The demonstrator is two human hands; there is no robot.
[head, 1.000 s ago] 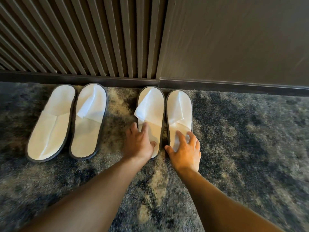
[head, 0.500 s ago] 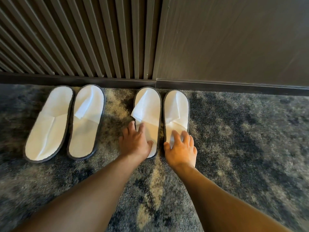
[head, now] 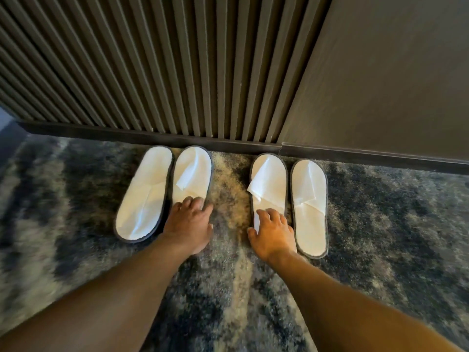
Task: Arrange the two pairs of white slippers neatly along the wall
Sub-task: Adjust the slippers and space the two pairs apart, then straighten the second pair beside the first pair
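Four white slippers with grey rims lie toes toward the wall baseboard (head: 152, 137). The left pair is the outer slipper (head: 143, 194), angled slightly, and the inner slipper (head: 193, 171). The right pair is the inner slipper (head: 269, 181) and the outer slipper (head: 309, 207). My left hand (head: 189, 224) lies on the heel end of the left pair's inner slipper, fingers spread, hiding that heel. My right hand (head: 272, 232) rests flat on the heel end of the right pair's inner slipper, thumb out on the carpet.
A slatted dark wall panel (head: 165, 67) stands behind the slippers and a smooth dark wall (head: 385, 80) to the right. The floor is a mottled blue-grey carpet (head: 380, 237), with a pale strip (head: 228, 189) of it between the two pairs.
Both hands have shifted one slipper to the left: the left from the right pair to the left pair, the right from the outermost slipper to its neighbour. The view has swung left.
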